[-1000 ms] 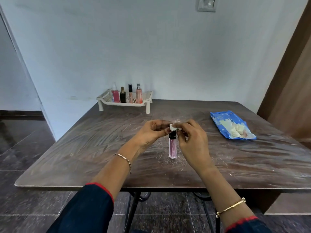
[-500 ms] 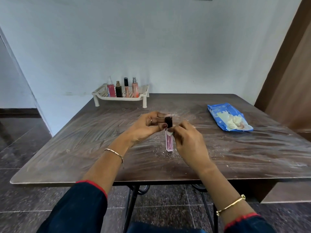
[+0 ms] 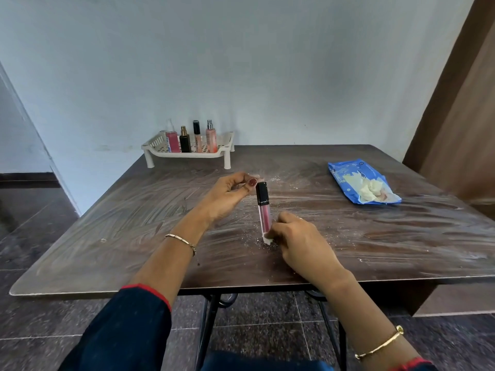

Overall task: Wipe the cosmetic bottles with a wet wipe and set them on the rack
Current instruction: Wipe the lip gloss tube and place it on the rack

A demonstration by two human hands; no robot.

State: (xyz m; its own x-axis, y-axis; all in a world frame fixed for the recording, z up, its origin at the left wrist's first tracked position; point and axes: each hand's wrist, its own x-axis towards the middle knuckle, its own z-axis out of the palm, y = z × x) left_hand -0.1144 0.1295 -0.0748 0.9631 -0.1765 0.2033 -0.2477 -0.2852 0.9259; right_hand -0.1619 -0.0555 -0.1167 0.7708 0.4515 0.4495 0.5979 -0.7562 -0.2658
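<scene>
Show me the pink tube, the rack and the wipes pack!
Pink tube (image 3: 265,216), head view, its pink middle.
Rack (image 3: 192,155), head view, its front rim.
Wipes pack (image 3: 339,171), head view, its blue far corner.

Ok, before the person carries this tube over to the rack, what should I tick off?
1. Left hand holds the tube by its cap: ok.
2. Wipe in the right hand, at the tube's lower end: ok.
3. Tube wiped on every side: cannot tell.
4. Cap seated on the tube: ok.
5. Free spot on the rack right of the four bottles: ok.
</scene>
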